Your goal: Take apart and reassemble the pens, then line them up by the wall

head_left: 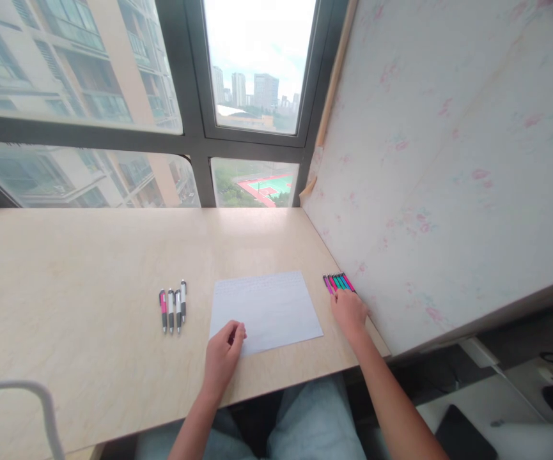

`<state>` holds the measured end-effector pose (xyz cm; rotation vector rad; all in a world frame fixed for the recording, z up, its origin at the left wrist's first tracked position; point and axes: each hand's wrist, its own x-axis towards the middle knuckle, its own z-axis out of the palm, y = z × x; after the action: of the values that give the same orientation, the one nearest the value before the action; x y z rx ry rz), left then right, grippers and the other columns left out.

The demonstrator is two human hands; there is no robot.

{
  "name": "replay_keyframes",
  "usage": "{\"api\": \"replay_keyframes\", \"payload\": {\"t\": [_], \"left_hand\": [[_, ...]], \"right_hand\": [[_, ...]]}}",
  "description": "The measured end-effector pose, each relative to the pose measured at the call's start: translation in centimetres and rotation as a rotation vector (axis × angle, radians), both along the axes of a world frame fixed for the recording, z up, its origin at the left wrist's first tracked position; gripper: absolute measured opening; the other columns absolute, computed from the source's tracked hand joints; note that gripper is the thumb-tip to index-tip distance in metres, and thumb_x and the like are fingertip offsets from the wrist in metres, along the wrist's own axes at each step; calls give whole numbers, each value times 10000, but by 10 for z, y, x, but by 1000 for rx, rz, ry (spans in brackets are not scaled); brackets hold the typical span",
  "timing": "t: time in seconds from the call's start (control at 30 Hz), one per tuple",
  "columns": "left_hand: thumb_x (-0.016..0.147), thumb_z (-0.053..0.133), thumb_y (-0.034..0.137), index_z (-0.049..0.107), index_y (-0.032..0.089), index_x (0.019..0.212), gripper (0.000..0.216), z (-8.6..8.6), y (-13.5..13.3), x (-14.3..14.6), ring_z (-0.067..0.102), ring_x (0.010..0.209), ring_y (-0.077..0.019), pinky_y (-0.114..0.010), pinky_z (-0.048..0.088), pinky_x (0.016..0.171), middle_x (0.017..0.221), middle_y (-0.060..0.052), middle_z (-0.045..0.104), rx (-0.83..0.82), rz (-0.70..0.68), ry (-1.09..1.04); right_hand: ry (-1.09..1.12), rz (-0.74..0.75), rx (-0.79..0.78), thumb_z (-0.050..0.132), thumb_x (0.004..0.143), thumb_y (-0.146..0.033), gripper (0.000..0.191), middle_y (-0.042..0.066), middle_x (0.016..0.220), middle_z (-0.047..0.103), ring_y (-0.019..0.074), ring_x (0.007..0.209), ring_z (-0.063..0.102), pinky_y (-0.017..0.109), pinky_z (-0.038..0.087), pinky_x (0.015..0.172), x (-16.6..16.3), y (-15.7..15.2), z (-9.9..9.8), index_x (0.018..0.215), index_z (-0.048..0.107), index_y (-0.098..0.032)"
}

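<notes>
A: Head view: where are the hands?
B: Left hand (225,351) rests loosely curled on the paper sheet (266,310) near the desk's (65,319) front edge; right hand (350,312) covers the coloured pens (337,282) at the right edge; grip cannot be told.
A: Other items?
B: Four pens (173,308) left of the sheet.

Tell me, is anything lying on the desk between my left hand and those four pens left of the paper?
Nothing visible. The left hand rests on the near left corner of the paper, and only bare desk separates it from the four pens. The right hand is at the coloured pens by the wall.
</notes>
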<state>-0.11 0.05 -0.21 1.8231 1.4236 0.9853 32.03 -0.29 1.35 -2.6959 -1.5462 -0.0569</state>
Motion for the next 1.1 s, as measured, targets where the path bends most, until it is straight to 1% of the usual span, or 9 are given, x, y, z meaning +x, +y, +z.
{"api": "replay_keyframes", "payload": {"t": [0.17,0.33,0.53,0.63,0.7,0.83,0.9,1.0,1.1], "left_hand": [[897,425,422,553,208,691,323,2,-1,0,570,593,-178,-267,401,594,627,0,627,6,-4,-9],[901,413,444,540,214,687,339,0,0,-1,555,573,-180,-270,399,572,611,-1,614,17,-3,-1],[903,410,440,539,212,684,342,-2,1,-1,565,595,-182,-268,403,584,609,0,599,15,-4,-6],[902,412,434,538,210,675,343,-1,1,-1,554,577,-175,-265,395,579,603,5,594,17,-8,-3],[902,415,429,538,209,673,341,0,0,0,545,565,-170,-264,388,573,604,7,597,19,-7,1],[909,411,422,537,207,679,339,0,0,1,552,579,-169,-266,390,586,622,1,607,15,-11,-8],[912,406,416,536,207,681,338,0,-1,1,553,580,-168,-267,392,591,625,0,609,14,-13,-12],[914,397,408,533,206,678,339,-1,-1,1,547,584,-166,-268,389,592,621,1,599,24,-9,-11],[910,398,405,536,204,671,342,0,-3,2,540,590,-165,-269,390,596,616,1,586,31,2,-26]], "right_hand": [[7,4,1,421,957,-308,302,135,1030,659,224,982,606,286,444,730,-1,1,-3,1062,669,-170],[13,-4,12,455,940,-290,274,136,970,664,232,939,619,297,443,717,4,5,-3,977,681,-141],[21,1,63,443,952,-281,258,129,937,651,223,919,613,290,419,730,5,3,-2,952,656,-136],[43,28,99,401,968,-271,277,124,943,651,209,876,614,269,393,691,-5,1,-3,960,645,-141],[72,77,119,390,970,-256,276,103,934,658,190,837,615,253,367,658,-18,0,-6,931,645,-156],[152,202,154,438,949,-264,256,52,879,671,144,774,603,222,327,637,-50,2,-18,819,642,-180],[186,235,177,434,945,-267,263,42,851,674,137,753,595,218,315,629,-61,3,-24,801,637,-181],[223,251,211,402,942,-265,280,41,844,677,144,747,590,220,307,617,-67,4,-32,809,634,-181],[256,264,232,386,932,-283,297,44,841,677,153,745,588,226,314,616,-65,3,-34,804,635,-181]]}}
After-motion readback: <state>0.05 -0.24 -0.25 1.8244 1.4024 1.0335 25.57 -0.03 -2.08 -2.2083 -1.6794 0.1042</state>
